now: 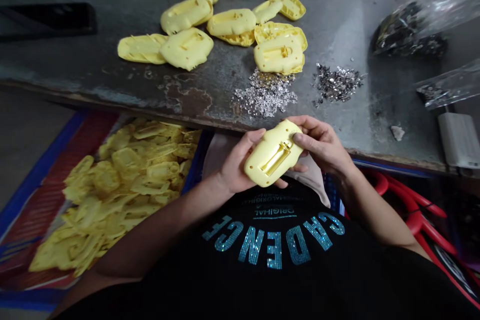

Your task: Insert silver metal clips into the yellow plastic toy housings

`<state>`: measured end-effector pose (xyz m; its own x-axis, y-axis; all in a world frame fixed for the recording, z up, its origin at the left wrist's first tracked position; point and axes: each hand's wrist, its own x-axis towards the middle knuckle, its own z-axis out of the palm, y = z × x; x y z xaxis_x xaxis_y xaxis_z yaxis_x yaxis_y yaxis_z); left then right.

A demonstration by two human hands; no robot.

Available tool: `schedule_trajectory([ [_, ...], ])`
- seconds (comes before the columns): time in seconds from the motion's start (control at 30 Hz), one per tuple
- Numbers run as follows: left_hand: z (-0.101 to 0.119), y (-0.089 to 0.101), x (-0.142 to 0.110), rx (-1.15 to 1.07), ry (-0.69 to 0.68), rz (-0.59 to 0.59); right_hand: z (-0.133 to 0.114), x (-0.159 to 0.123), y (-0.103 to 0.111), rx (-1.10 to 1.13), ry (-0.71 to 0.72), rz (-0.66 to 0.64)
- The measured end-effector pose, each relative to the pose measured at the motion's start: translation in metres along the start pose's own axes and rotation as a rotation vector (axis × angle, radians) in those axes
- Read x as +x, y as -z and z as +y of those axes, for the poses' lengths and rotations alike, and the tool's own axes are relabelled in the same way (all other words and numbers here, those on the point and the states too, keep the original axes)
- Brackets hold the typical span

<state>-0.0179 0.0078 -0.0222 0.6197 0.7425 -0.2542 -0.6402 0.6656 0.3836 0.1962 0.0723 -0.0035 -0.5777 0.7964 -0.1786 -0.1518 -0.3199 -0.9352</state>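
Observation:
Between both hands, just off the table's front edge, is a yellow plastic shell [264,157] with a long battery-style slot and small holes facing me. My left hand [240,160] is closed around its left side, thumb along the upper edge. My right hand [322,145] grips the upper right end, with the thumb pressed on the face near the slot. Whether a small part sits under that thumb is hidden. On the table beyond lie a pile of small silvery metal pieces [265,96] and a darker pile of metal pieces [337,82].
Several more yellow shells [232,22] lie across the metal table [142,80]. At right are a clear bag of dark parts [408,25] and a pale block-shaped device [459,140]. A blue-rimmed crate full of yellow shells [131,175] stands lower left; red tubing [412,210] is lower right.

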Motion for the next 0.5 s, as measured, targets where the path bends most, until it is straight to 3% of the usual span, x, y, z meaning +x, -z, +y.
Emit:
schedule_trajectory([
  [0.17, 0.002, 0.002, 0.000, 0.070, 0.036, -0.028, -0.004, 0.002, 0.005, -0.011, 0.025, -0.053],
  [0.3, -0.004, 0.005, -0.008, 0.210, 0.066, -0.067, -0.021, 0.006, 0.007, -0.136, 0.063, -0.261],
  [0.37, -0.009, 0.006, -0.014, 0.299, -0.099, -0.016, -0.028, 0.006, 0.005, -0.259, 0.130, -0.303],
  [0.5, -0.016, 0.000, -0.023, 0.476, -0.499, 0.285, -0.017, -0.002, -0.005, -0.549, 0.420, -0.114],
])
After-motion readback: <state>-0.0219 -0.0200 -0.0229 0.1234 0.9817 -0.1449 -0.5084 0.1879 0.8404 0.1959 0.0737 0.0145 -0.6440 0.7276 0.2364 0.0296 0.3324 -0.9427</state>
